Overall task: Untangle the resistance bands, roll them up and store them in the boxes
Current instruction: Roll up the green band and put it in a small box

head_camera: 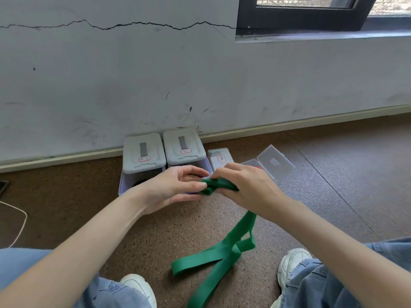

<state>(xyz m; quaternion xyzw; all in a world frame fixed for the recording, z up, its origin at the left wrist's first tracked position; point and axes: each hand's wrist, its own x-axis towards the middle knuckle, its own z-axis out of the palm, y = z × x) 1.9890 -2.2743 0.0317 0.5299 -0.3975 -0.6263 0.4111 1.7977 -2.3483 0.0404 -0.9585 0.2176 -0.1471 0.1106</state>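
Head view looks down on two bare arms reaching out over a brown speckled floor (138, 236). Left hand (175, 187) pinches the end of a green resistance band (222, 252) between thumb and fingers, right up against the right hand (246, 187), which is closed over the same bunched end from above. Between the two hands the band shows a small folded or rolled start. From under the right hand the rest of it drops to the floor, where it twists around itself once, with one loop lying out to the left and another strand running off the bottom edge between two white sneakers.

Beyond the hands, two grey-lidded boxes stand side by side against the wall: the left box (143, 152) and the right box (182, 146), each with a small red-edged label on its lid. Just right of them sits a smaller clear box (220, 157) with a label, and further right an open clear case (274, 162) with its lid flipped back. Blue jeans frame both lower corners. A pale cord (21, 221) curves on the floor at far left.
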